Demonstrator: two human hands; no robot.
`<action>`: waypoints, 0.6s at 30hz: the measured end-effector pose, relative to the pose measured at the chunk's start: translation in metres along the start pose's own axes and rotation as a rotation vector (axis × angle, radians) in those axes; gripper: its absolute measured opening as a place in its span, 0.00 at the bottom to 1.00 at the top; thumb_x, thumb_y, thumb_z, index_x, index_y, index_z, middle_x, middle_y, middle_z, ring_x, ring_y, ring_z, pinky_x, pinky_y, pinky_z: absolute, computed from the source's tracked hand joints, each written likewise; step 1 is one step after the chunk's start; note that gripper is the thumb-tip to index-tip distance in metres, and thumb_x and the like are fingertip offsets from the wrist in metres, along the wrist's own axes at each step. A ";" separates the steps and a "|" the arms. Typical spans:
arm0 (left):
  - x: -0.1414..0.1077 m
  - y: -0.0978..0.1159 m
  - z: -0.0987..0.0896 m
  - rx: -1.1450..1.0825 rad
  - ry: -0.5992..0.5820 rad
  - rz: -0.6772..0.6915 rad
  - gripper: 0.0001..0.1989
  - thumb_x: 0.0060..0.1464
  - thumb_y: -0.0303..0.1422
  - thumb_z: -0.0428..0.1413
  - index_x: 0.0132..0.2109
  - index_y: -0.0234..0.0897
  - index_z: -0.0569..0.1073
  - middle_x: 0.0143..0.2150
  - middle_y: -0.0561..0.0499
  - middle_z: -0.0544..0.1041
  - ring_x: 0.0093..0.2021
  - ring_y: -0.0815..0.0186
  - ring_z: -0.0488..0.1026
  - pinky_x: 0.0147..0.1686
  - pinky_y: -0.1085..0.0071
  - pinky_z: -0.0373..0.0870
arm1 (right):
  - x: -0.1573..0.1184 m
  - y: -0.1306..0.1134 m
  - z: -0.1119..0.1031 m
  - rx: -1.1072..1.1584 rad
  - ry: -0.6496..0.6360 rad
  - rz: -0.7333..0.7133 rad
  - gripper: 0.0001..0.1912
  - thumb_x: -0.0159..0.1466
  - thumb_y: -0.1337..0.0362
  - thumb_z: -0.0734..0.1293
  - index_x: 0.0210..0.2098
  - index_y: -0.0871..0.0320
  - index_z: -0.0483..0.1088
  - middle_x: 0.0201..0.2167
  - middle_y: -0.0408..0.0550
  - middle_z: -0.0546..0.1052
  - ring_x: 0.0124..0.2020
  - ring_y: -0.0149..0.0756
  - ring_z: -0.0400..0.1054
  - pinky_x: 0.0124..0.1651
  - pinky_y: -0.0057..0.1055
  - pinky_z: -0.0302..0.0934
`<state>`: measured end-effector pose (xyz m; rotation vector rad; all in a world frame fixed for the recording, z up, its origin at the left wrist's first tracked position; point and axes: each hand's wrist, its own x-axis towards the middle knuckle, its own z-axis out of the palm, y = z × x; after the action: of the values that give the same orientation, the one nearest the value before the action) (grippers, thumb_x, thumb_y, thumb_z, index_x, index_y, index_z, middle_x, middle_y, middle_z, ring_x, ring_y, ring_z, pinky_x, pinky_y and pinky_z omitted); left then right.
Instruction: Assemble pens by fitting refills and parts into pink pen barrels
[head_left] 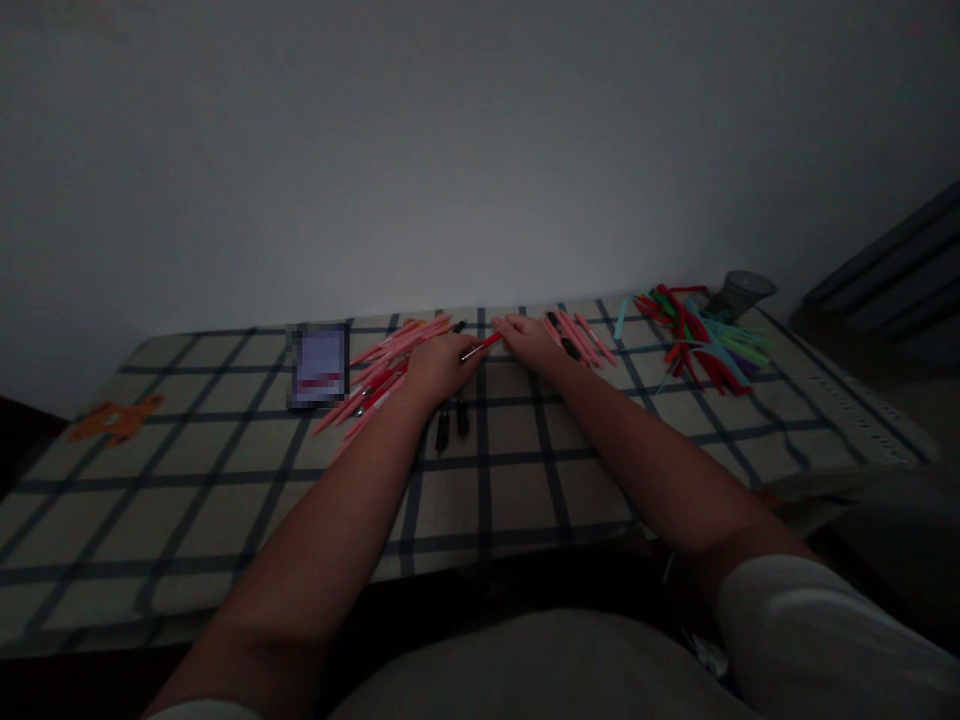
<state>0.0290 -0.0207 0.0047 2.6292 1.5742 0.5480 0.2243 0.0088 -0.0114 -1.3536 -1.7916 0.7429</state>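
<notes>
A red pen (484, 347) with a silvery end lies slanted between my two hands above the checked cloth. My left hand (439, 368) is closed around its lower left part, while the fingertips of my right hand (527, 342) close on its upper right end. Pink pens (397, 345) lie in a loose pile beside my left hand, with several red pens (379, 385) among them. Two black pens (442, 430) lie just below that hand. Beyond my right wrist is a smaller group of pink pens (592, 335) with black pens (570, 348) among them.
A blurred, bluish rectangular object (321, 362) lies to the left. At the right is a heap of red, green, blue and purple strips (694, 345), with a clear cup (742, 288) behind it. The checked tablecloth (225, 430) reaches the wall (450, 150).
</notes>
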 end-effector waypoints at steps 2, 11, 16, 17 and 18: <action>0.000 0.000 0.000 0.003 0.001 0.000 0.20 0.70 0.45 0.50 0.54 0.44 0.82 0.42 0.46 0.85 0.44 0.57 0.79 0.39 0.67 0.67 | 0.000 0.000 0.000 0.006 0.000 0.007 0.23 0.71 0.46 0.59 0.26 0.53 0.59 0.23 0.41 0.62 0.30 0.35 0.57 0.34 0.33 0.50; 0.000 0.005 0.000 0.014 -0.053 0.010 0.19 0.69 0.45 0.50 0.52 0.43 0.81 0.43 0.46 0.84 0.44 0.57 0.79 0.40 0.66 0.68 | 0.001 0.002 0.000 -0.071 -0.018 -0.064 0.24 0.72 0.47 0.58 0.24 0.54 0.57 0.24 0.40 0.61 0.30 0.34 0.57 0.36 0.34 0.50; 0.001 0.005 0.005 0.091 -0.105 0.030 0.18 0.69 0.43 0.49 0.47 0.41 0.82 0.43 0.44 0.84 0.44 0.55 0.79 0.42 0.65 0.69 | 0.001 0.001 -0.001 -0.091 -0.043 -0.108 0.23 0.72 0.50 0.58 0.24 0.53 0.57 0.24 0.41 0.61 0.30 0.35 0.57 0.36 0.34 0.49; 0.001 0.005 0.006 0.106 -0.109 0.031 0.18 0.69 0.43 0.49 0.47 0.41 0.82 0.43 0.44 0.84 0.45 0.55 0.79 0.42 0.64 0.69 | 0.001 0.001 0.000 -0.090 -0.051 -0.119 0.23 0.72 0.50 0.58 0.24 0.53 0.57 0.24 0.41 0.61 0.30 0.35 0.57 0.36 0.34 0.49; 0.000 0.005 0.006 0.112 -0.105 0.028 0.18 0.69 0.42 0.49 0.47 0.41 0.82 0.44 0.43 0.84 0.45 0.54 0.79 0.43 0.64 0.69 | 0.001 0.002 0.000 -0.086 -0.058 -0.129 0.23 0.72 0.49 0.57 0.24 0.53 0.57 0.24 0.41 0.61 0.30 0.35 0.57 0.36 0.34 0.49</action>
<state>0.0359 -0.0220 -0.0001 2.7140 1.5837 0.3257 0.2251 0.0101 -0.0125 -1.2688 -1.9561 0.6480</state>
